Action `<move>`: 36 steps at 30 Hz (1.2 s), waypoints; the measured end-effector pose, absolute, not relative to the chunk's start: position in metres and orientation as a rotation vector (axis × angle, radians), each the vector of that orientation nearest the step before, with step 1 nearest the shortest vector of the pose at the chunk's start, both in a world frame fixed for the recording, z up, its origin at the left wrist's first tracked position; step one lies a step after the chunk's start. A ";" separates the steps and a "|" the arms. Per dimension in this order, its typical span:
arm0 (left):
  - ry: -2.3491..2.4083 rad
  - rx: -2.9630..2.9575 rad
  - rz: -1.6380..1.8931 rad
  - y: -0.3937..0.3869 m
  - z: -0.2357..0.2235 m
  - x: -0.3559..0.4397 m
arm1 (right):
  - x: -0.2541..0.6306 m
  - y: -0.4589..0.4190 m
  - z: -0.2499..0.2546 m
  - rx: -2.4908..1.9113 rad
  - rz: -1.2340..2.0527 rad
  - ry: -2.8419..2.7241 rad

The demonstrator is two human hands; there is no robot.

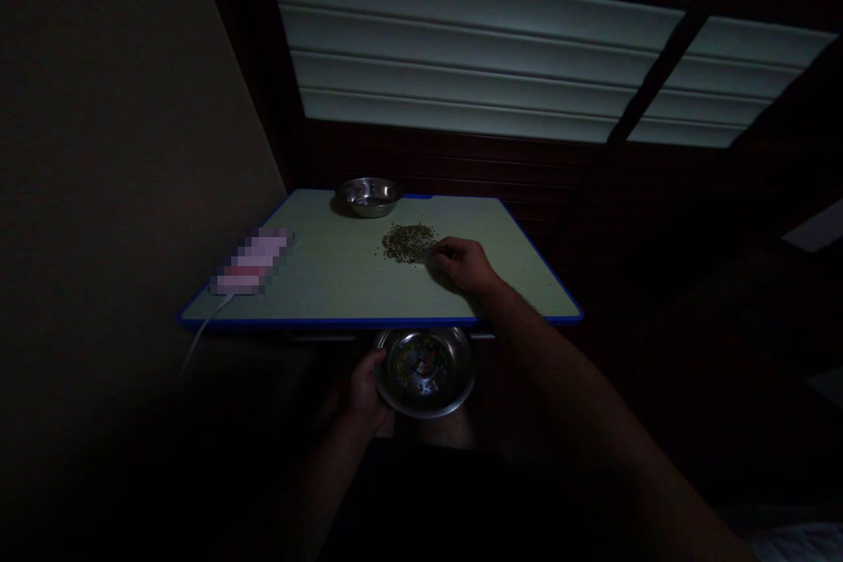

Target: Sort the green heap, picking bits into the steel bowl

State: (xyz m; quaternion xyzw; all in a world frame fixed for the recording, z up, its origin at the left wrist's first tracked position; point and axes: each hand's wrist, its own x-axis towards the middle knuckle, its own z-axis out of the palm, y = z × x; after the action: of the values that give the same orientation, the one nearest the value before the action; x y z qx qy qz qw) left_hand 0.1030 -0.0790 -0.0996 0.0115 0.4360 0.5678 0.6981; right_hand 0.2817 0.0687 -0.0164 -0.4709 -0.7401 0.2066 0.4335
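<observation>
My left hand (369,391) grips the rim of a shiny metal bowl (427,405) just below the table's front edge. Inside this bowl are small greenish grains and an orange-red mark or reflection that I cannot make out. A loose heap of small dark grains, perhaps beans (407,242), lies on the pale tabletop. My right hand (463,262) rests at the heap's right edge with its fingers curled and the tips close together. Whatever those fingers hold, if anything, is hidden in the dim light.
A second metal bowl (369,198) stands at the back left of the blue-edged table (342,290). On the table's left side lies a blurred pink item (254,261), with a white cable (203,329) hanging over the edge. A wall rises at left, a slatted panel behind.
</observation>
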 end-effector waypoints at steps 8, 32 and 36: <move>0.956 0.039 1.266 -0.079 -0.102 0.103 | 0.282 0.068 -0.015 -1.203 0.518 -1.853; 0.947 0.058 1.275 -0.078 -0.104 0.103 | 0.279 0.073 -0.019 -1.205 0.476 -1.905; 0.939 0.046 1.276 -0.077 -0.107 0.102 | 0.278 0.072 -0.018 -1.159 0.512 -1.921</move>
State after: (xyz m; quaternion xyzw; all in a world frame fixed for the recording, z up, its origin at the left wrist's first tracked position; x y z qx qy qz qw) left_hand 0.1021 -0.0770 -0.1075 0.0205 0.4221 0.5734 0.7019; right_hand 0.2781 0.0725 -0.0182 -0.4599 -0.7621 0.2031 0.4079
